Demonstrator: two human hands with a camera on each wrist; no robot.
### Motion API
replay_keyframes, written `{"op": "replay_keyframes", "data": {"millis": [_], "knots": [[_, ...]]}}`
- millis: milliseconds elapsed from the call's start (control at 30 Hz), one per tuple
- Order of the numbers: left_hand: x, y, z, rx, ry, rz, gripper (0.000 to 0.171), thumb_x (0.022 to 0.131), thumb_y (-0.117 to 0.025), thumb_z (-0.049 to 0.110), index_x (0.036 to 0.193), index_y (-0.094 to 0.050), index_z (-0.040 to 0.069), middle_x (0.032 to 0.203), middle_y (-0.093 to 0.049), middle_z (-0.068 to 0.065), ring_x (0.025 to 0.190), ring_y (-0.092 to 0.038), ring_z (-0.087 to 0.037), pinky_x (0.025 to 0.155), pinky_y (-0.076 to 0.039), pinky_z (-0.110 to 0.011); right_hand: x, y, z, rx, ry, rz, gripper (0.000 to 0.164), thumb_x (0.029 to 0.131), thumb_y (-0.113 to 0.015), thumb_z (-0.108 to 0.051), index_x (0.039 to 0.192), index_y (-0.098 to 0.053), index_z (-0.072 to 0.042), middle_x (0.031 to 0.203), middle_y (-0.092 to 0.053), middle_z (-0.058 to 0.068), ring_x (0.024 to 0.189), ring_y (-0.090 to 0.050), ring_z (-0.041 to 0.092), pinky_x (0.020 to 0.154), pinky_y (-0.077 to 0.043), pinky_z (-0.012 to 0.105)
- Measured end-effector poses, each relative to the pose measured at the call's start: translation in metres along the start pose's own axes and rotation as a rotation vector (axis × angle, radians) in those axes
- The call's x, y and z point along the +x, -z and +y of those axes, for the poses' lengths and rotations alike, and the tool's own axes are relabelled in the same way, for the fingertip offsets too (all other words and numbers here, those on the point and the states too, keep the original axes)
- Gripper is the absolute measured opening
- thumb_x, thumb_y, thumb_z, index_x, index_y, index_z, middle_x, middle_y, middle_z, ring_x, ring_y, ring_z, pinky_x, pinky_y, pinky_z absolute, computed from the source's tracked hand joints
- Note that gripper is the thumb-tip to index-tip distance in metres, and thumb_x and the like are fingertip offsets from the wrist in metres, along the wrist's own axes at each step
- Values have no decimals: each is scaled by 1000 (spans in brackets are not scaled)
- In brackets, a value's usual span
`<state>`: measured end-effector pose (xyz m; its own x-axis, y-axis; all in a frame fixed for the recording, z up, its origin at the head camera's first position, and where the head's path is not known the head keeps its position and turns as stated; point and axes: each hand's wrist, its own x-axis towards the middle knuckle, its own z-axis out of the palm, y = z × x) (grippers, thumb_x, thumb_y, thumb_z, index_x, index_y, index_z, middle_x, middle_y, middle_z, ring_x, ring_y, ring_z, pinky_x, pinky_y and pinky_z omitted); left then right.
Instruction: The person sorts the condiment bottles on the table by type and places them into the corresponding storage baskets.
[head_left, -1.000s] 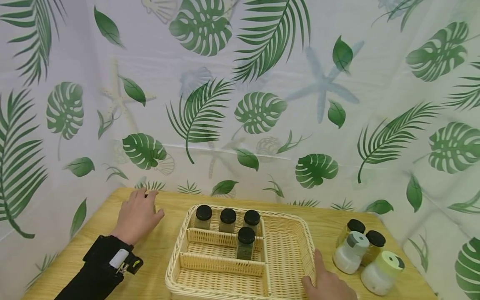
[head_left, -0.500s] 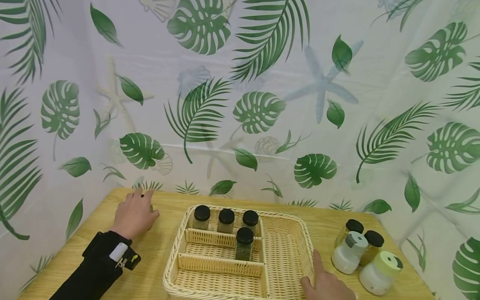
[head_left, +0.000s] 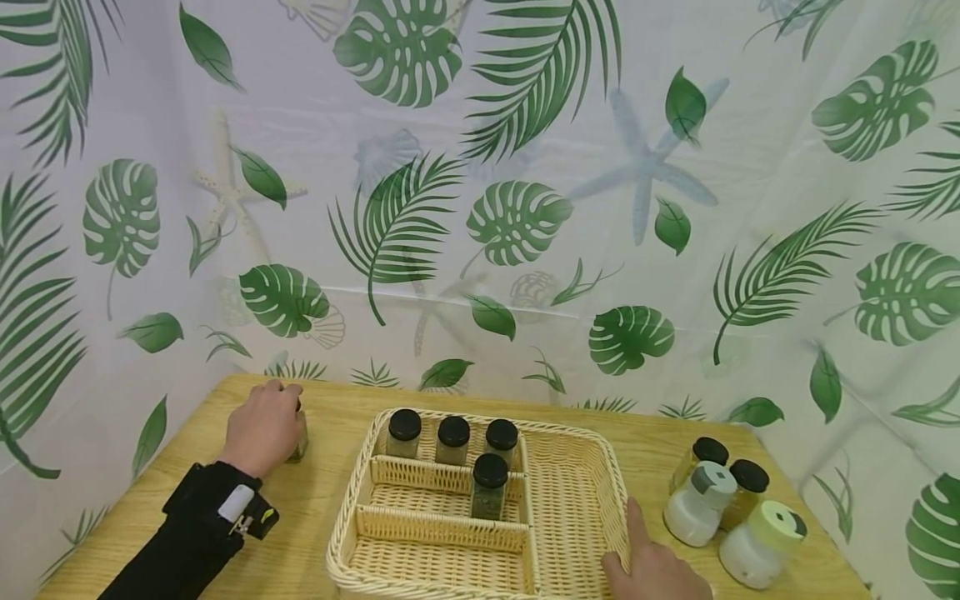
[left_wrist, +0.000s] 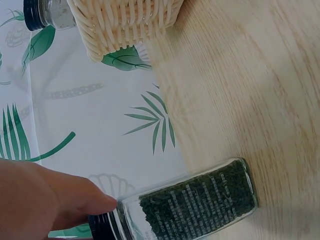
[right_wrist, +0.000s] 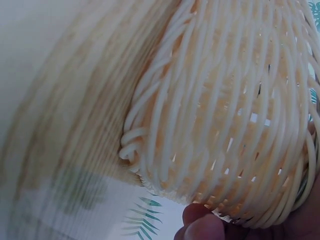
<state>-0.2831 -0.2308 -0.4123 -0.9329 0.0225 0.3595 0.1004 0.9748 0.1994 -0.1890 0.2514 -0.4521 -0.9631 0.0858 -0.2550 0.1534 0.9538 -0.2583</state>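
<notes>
At the left of the table, my left hand [head_left: 262, 425] grips a glass spice jar [left_wrist: 195, 205] by its black lid. The left wrist view shows dark green dried flakes and white lettering in that jar, with the thumb against the lid. My right hand [head_left: 660, 571] holds the right side of a divided wicker basket [head_left: 347, 533], thumb inside the rim. In the basket, three black-lidded jars stand in the back compartment, and one jar [head_left: 489, 492] of dark green herbs stands in the middle one.
Right of the basket stand two black-lidded jars [head_left: 750, 479], a white shaker with a grey top [head_left: 697, 508] and one with a yellow-green top [head_left: 761, 546]. A leaf-printed cloth [head_left: 480, 250] hangs behind the wooden table [head_left: 330, 408].
My left hand has closed on the spice jar and turned, so more of the jar shows beside it. My right hand stays on the basket.
</notes>
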Motion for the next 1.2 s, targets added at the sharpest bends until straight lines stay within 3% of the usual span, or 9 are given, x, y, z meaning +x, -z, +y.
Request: {"op": "replay_keyframes", "data": {"millis": [200,400,533,833,1200], "knots": [[0,0,-3,-45,0,20,26,88,-68,2,111,-67,-9,98,-62,-30,92,-61,-49,68,-54,-58,1,-1,0,-1,0,1,86,97,-48,-48,156,-16,5,81,-68,14,63,-64,27,56,-48,48],[-1,1,-3,-72,-8,41,23,86,-69,1,105,-68,-10,93,-62,-29,89,-59,-48,74,-51,-58,-1,1,-2,0,-1,1,85,97,-48,-47,156,-16,5,80,-68,13,62,-63,27,56,-48,48],[-2,5,0,-101,-17,50,27,86,-68,2,109,-68,-10,97,-63,-30,91,-59,-47,76,-49,-56,-2,2,-3,1,-5,2,85,97,-47,-47,156,-15,5,77,-67,12,60,-62,27,55,-47,47],[-5,23,18,-155,-47,50,34,87,-63,6,118,-67,-7,103,-64,-28,96,-59,-45,76,-46,-52,-4,3,-5,5,-10,5,85,97,-47,-47,157,-14,4,69,-63,7,57,-60,25,53,-46,45],[-14,44,44,-209,-89,89,33,86,-66,8,116,-67,-6,102,-64,-24,90,-60,-37,72,-49,-46,-2,3,-5,-7,-16,-17,85,98,-48,-46,156,-14,6,75,-66,10,60,-62,26,56,-48,47]]}}
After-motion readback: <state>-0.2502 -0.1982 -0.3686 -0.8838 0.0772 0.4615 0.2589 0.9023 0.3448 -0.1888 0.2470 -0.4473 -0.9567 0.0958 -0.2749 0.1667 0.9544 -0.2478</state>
